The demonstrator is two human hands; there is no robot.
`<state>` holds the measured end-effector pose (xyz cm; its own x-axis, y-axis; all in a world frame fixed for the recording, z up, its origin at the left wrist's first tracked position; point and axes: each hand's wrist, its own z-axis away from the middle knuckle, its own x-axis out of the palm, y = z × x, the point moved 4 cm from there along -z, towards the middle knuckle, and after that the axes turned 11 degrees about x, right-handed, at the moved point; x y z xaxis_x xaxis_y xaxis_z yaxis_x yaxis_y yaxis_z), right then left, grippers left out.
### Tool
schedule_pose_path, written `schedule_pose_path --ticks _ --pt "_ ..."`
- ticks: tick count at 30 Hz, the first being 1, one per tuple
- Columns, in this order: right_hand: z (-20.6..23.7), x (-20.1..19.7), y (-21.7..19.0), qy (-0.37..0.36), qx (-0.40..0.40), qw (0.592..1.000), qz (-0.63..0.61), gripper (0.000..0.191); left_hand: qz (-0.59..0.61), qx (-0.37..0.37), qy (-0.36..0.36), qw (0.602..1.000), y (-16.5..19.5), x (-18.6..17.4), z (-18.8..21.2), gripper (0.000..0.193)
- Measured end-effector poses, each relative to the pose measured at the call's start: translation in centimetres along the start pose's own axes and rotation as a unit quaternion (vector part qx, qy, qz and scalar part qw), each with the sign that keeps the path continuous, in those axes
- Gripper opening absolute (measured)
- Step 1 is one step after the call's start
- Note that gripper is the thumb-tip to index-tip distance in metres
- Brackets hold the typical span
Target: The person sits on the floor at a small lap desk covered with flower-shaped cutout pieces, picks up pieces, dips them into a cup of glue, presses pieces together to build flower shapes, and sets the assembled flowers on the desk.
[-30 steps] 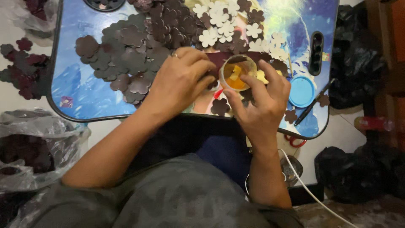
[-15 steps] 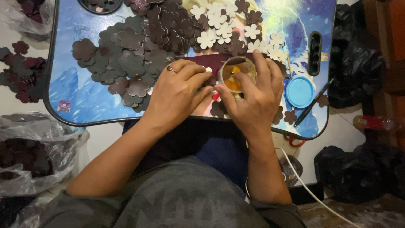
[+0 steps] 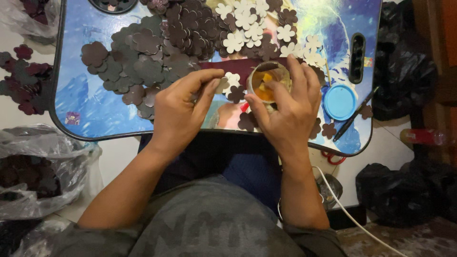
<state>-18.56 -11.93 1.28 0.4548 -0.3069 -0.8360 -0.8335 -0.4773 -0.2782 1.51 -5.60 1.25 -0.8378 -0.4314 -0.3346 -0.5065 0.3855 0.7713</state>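
My right hand [image 3: 290, 107] grips a small round clear pot [image 3: 266, 81] with orange-yellow stuff inside, holding it over the blue picture-printed lap tray [image 3: 90, 109]. My left hand [image 3: 183, 109] pinches a thin flower-shaped cutout [image 3: 220, 85] between thumb and fingers, just left of the pot. A cream flower cutout [image 3: 233, 80] and a dark one [image 3: 236, 94] lie on the tray between the two hands. A heap of dark brown flower cutouts [image 3: 162, 43] covers the tray's far side, with cream flower cutouts [image 3: 250, 26] beside it.
A round blue lid [image 3: 340, 102] and a dark pen [image 3: 354, 114] lie right of my right hand. Clear bags with dark cutouts [image 3: 33, 176] sit at the left, black bags [image 3: 400, 190] at the right. A white cable [image 3: 352, 216] and red scissor handles [image 3: 333, 159] lie below the tray.
Both hands have shifted slightly toward the far side of the tray. My left hand has drawn away from the pot and now pinches a cutout.
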Motion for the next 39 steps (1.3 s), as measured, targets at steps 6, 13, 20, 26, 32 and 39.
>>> schedule_pose_path --ticks 6,13,20,26,32,39 --pt "1.9 -1.9 0.3 0.045 0.007 0.999 -0.027 0.052 0.101 -0.107 0.014 0.989 -0.6 -0.1 1.2 0.019" --pt "3.7 -1.8 -0.3 0.045 0.009 0.999 -0.023 0.054 0.183 -0.199 0.004 0.963 -0.7 0.4 2.7 0.028" --pt "5.7 -3.9 -1.9 -0.014 0.035 0.981 -0.192 0.035 0.337 -0.243 -0.017 0.910 -0.2 1.4 3.5 0.048" --pt "6.7 -4.3 -3.8 -0.023 0.039 0.981 -0.187 0.028 0.368 -0.251 -0.050 0.894 0.7 2.1 4.1 0.050" --pt "6.5 -3.4 -4.7 0.012 -0.018 0.992 -0.123 0.040 0.336 -0.219 -0.064 0.914 1.1 2.1 4.6 0.053" --pt "6.5 -3.0 -4.7 0.011 -0.043 0.994 -0.100 0.040 0.346 -0.229 -0.049 0.908 0.9 1.8 4.3 0.057"
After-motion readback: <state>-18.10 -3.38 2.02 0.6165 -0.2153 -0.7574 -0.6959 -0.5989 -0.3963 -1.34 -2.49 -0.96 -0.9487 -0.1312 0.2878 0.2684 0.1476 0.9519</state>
